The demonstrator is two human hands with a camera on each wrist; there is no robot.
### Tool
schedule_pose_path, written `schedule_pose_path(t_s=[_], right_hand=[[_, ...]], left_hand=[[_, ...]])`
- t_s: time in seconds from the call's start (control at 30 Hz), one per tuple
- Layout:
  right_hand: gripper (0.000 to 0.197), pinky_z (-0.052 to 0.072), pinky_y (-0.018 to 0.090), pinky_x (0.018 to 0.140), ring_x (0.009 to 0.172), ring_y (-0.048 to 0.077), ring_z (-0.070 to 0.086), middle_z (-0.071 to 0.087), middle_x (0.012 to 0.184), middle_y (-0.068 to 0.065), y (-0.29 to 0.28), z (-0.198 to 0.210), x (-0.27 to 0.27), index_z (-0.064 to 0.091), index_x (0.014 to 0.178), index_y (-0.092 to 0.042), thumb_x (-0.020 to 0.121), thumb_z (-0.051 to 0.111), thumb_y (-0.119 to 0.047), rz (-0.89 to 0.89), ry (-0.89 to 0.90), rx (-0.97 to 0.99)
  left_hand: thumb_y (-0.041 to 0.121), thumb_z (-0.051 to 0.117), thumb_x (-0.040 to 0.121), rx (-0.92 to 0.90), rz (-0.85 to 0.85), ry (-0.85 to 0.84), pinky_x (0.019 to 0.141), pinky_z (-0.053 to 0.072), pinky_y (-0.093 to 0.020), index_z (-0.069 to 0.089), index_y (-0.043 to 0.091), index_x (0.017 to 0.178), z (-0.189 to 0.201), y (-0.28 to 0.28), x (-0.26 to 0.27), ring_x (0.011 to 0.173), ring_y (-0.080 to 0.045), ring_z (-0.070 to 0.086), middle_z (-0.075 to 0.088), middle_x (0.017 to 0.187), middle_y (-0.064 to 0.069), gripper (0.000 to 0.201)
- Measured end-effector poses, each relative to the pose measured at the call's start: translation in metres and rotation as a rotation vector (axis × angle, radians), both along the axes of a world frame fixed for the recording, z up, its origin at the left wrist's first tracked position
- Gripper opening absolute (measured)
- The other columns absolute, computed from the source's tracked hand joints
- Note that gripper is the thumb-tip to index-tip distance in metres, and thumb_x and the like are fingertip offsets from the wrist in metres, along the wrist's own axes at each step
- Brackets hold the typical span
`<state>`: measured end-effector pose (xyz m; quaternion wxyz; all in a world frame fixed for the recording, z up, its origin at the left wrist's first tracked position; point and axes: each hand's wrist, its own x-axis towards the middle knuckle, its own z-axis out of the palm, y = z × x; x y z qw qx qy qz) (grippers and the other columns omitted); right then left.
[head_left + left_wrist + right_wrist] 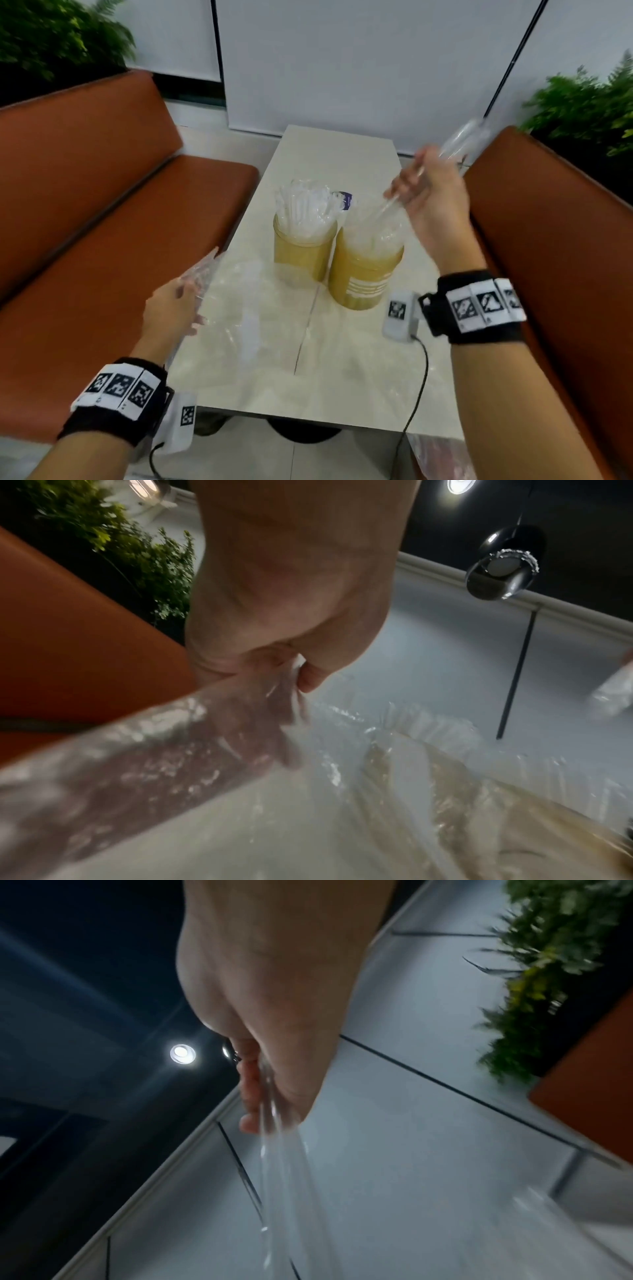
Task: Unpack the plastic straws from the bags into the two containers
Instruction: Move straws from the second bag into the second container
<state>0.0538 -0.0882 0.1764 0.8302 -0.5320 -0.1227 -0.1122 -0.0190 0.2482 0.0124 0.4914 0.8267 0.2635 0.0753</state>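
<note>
Straws (455,147), a clear bunch of them, stand raised in the right hand (430,202) above the nearer container (364,270), its fingers (248,1093) curled round them; held slanted like that, I judge, so the lower ends can drop into the mouth; the left hand (171,305) pinches the crumpled clear bag (236,301) at the left edge of the surface (342,150), probably to steady it or draw it clear; the farther container (303,246), touching or just beside the nearer one, already bristles with straws; a small label or packet lies behind it, too blurred to name; orange benches (85,192) flank the surface; a cable (416,404) trails from the right wrist camera across the near corner and could snag.
</note>
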Motion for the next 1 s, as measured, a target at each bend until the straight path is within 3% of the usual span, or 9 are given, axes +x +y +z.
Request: schedule_pose_path(t_s=[0.13,0.3,0.4,0.5,0.63,0.73,0.83,0.9,1.0], right_hand=[[0.018,0.050,0.031,0.058,0.056,0.012,0.048,0.045,0.063,-0.004,-0.009,0.031,0.034,0.051,0.095,-0.017,0.108,0.039,-0.022,-0.306,-0.169,-0.269],[0.014,0.050,0.022,0.058,0.056,0.007,0.054,0.056,0.077,-0.002,-0.002,-0.019,0.077,0.047,0.118,-0.018,0.106,0.041,-0.024,-0.377,-0.058,-0.575],[0.019,0.049,0.024,0.070,0.067,0.005,0.059,0.068,0.080,-0.002,0.000,-0.059,0.078,0.062,0.105,-0.015,0.106,0.045,-0.022,-0.408,0.103,-0.716],[0.022,0.054,0.039,0.096,0.093,0.014,0.069,0.075,0.102,0.004,0.001,-0.082,0.073,0.072,0.114,-0.010,0.096,0.065,-0.021,-0.422,0.171,-0.858],[0.075,0.058,0.022,0.086,0.101,0.011,0.067,0.066,0.114,-0.001,0.005,-0.060,0.070,0.049,0.137,-0.026,0.074,0.088,-0.015,-0.499,-0.050,-0.673],[0.050,0.058,0.024,0.082,0.100,0.012,0.067,0.066,0.112,0.001,0.008,-0.030,0.073,0.053,0.132,-0.022,0.088,0.075,-0.028,-0.673,-0.303,-0.597],[0.037,0.052,0.027,0.092,0.105,0.015,0.064,0.068,0.115,0.003,0.007,-0.019,0.081,0.058,0.135,-0.016,0.105,0.045,-0.035,-0.750,-0.432,-0.958],[0.041,0.053,0.039,0.091,0.101,0.025,0.063,0.066,0.108,0.009,0.002,-0.038,0.086,0.057,0.132,-0.010,0.109,0.032,-0.033,-0.623,-0.321,-1.389],[0.052,0.035,0.047,0.113,0.139,0.033,0.041,0.047,0.146,0.018,0.001,-0.083,0.078,0.039,0.147,-0.002,0.108,0.019,-0.029,-0.243,-0.095,-1.946]], left_hand=[[0.018,0.050,0.101,-0.102,-0.070,0.058,0.062,0.060,-0.042,0.065,0.012,0.098,-0.005,-0.019,0.002,0.063,-0.028,0.070,0.069,0.087,-0.012,0.016],[0.019,0.052,0.101,-0.138,-0.129,0.062,0.067,0.062,-0.049,0.066,0.014,0.102,-0.004,-0.036,0.006,0.067,-0.029,0.071,0.069,0.089,-0.011,0.016],[0.020,0.052,0.100,-0.128,-0.135,0.074,0.068,0.063,-0.051,0.066,0.015,0.100,-0.001,-0.038,0.008,0.068,-0.028,0.072,0.070,0.088,-0.009,0.015],[0.022,0.052,0.099,-0.094,-0.144,0.084,0.068,0.064,-0.050,0.065,0.017,0.099,-0.001,-0.037,0.011,0.070,-0.027,0.074,0.071,0.088,-0.007,0.015],[0.021,0.051,0.099,-0.087,-0.139,0.096,0.069,0.064,-0.049,0.065,0.017,0.099,0.000,-0.034,0.014,0.073,-0.027,0.074,0.071,0.088,-0.006,0.015],[0.021,0.051,0.099,-0.092,-0.131,0.096,0.069,0.065,-0.048,0.066,0.019,0.098,0.000,-0.032,0.016,0.073,-0.026,0.074,0.071,0.089,-0.006,0.015],[0.020,0.052,0.099,-0.100,-0.132,0.093,0.069,0.064,-0.047,0.066,0.020,0.099,0.000,-0.029,0.017,0.073,-0.026,0.074,0.072,0.089,-0.006,0.014],[0.018,0.051,0.099,-0.099,-0.135,0.085,0.069,0.064,-0.048,0.066,0.021,0.097,-0.001,-0.028,0.017,0.071,-0.025,0.073,0.072,0.089,-0.006,0.016],[0.016,0.051,0.098,-0.120,-0.140,0.077,0.070,0.062,-0.050,0.066,0.018,0.097,-0.003,-0.029,0.016,0.068,-0.025,0.071,0.072,0.089,-0.009,0.016]])
